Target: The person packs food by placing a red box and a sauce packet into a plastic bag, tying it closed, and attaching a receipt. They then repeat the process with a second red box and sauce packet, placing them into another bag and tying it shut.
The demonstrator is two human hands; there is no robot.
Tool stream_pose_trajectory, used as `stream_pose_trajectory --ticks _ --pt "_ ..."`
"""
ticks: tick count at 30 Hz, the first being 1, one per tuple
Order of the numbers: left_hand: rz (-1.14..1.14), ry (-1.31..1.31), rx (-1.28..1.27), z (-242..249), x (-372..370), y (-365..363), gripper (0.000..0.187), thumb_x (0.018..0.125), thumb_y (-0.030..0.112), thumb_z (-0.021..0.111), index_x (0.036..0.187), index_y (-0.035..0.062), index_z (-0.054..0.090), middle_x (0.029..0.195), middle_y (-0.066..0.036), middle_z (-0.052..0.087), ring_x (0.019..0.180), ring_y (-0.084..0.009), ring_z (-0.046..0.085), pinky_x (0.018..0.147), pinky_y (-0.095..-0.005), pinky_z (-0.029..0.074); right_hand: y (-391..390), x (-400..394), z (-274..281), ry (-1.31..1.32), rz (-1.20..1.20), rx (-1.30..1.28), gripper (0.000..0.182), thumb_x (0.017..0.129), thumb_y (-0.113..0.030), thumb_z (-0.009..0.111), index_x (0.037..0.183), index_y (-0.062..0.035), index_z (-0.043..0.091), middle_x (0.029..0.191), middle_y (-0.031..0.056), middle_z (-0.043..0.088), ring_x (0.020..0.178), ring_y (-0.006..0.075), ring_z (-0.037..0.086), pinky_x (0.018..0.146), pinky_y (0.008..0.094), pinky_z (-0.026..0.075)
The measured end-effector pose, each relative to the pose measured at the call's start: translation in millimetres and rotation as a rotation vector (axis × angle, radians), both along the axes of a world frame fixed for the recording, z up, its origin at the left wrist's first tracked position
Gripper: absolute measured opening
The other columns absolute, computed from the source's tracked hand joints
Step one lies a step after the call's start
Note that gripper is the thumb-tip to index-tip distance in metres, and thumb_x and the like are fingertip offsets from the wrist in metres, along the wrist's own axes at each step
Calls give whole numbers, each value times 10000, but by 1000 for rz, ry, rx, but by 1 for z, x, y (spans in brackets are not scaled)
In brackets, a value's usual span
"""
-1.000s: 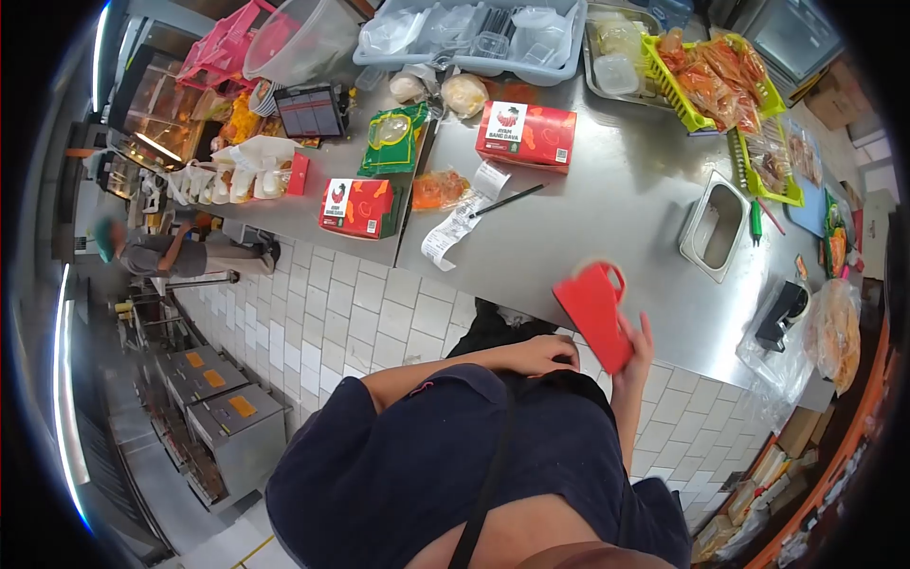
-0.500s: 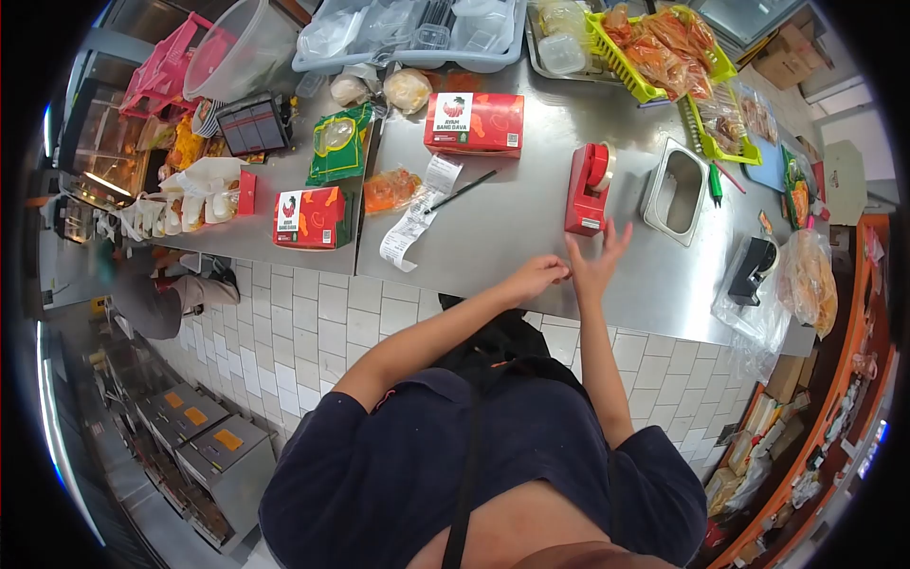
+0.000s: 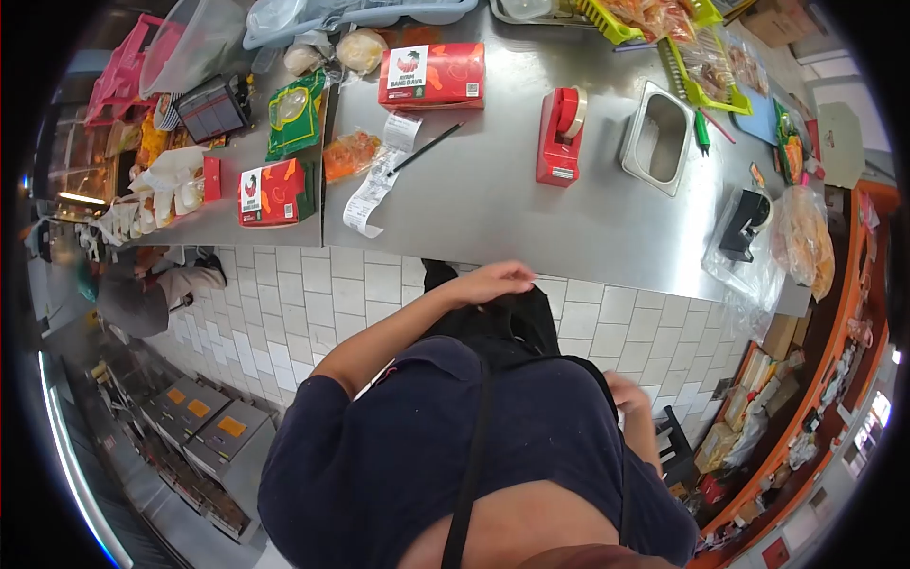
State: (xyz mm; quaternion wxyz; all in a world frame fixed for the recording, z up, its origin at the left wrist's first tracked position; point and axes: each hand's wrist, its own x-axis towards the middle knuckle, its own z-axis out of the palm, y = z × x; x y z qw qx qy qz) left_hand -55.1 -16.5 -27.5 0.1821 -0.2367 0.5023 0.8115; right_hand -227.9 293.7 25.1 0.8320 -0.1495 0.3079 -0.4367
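My left hand (image 3: pixel 500 279) is in front of the table edge, over the black apron, palm down. Its fingers are loosely extended and nothing shows in them. Beside my right side, my right hand (image 3: pixel 626 391) is bent back near the apron strap; its fingers are blurred and partly hidden. Beyond the hands, a red tape dispenser (image 3: pixel 559 142) with a roll of tape stands on the steel table (image 3: pixel 493 209). A printed receipt (image 3: pixel 379 185) lies to its left, with a black pen (image 3: pixel 427 149) across it. Behind these sits a red food box (image 3: pixel 431 76).
Another red box (image 3: pixel 273 192) and a green packet (image 3: pixel 295 114) lie at left. A steel container (image 3: pixel 657 137), a green marker (image 3: pixel 701 133) and a black tape dispenser (image 3: pixel 743 225) are at right. A person (image 3: pixel 137 299) is at the far left.
My hands have come apart and drawn back from the table. The right hand has moved down to my right side, the left slightly left. The view has shifted, so the table sits higher.
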Motion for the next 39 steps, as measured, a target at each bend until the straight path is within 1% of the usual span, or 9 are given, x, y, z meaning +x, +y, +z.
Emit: stream_pose_trajectory --ticks 2,5,9,20,23,29,34,37,39 --pt "155 -19 -10 11 -29 -7 313 856 274 547 1111 95 527 1035 -14 561 972 -97 503 816 -269 391 -59 -13 11 -24 -393 -291 426 716 -372 630 860 28 655 1065 268 561 1038 405 509 954 497 303" --pt "527 -32 115 8 -78 -10 262 869 271 499 1054 93 548 974 -28 583 910 -118 533 778 -303 409 -150 -49 10 901 -491 33 203 810 -144 584 935 16 598 950 98 627 924 157 570 812 287 426" --pt "713 40 132 -11 -110 -20 222 873 227 472 1034 99 556 943 -24 586 897 -127 536 760 -301 416 -269 -68 -41 1152 -863 -158 291 834 -125 570 1095 -7 518 932 89 638 817 129 578 741 248 437" --pt "771 73 350 -2 -107 -36 201 869 151 465 998 28 558 899 -33 581 840 -132 558 713 -272 455 -183 -14 3 857 -239 71 119 803 -63 599 888 17 625 801 109 657 755 124 617 671 226 461" --pt "702 44 64 -10 -118 -28 174 861 142 510 975 21 562 846 -41 579 777 -134 566 654 -255 472 -167 6 -53 719 -449 167 139 783 -72 619 868 37 636 775 114 657 732 125 624 654 226 470" --pt "796 60 15 -8 -104 -14 170 840 164 578 918 13 570 775 -39 574 708 -120 556 622 -261 482 -170 -6 -59 984 -79 201 168 785 -40 599 927 45 626 848 95 652 741 115 606 635 218 470" --pt "1001 452 -742 46 -59 -140 142 811 141 610 901 32 614 776 -19 603 698 -100 559 631 -222 458 -303 35 -8 972 -321 -154 201 831 -123 507 928 -24 652 857 35 666 654 121 592 587 242 469" --pt "547 232 -1882 1 -43 -264 320 680 254 706 942 100 604 1151 -158 451 1090 -317 422 903 -390 338 -391 46 -44 929 -420 -314 212 828 -115 491 936 -32 653 830 44 667 618 127 588 567 243 467" --pt "619 122 -2003 4 -35 -276 382 658 273 721 972 106 583 1175 -162 432 1114 -334 396 911 -420 308 -413 54 -61 1217 -262 -101 231 804 -92 479 947 -39 653 800 51 667 582 130 579 562 242 465"
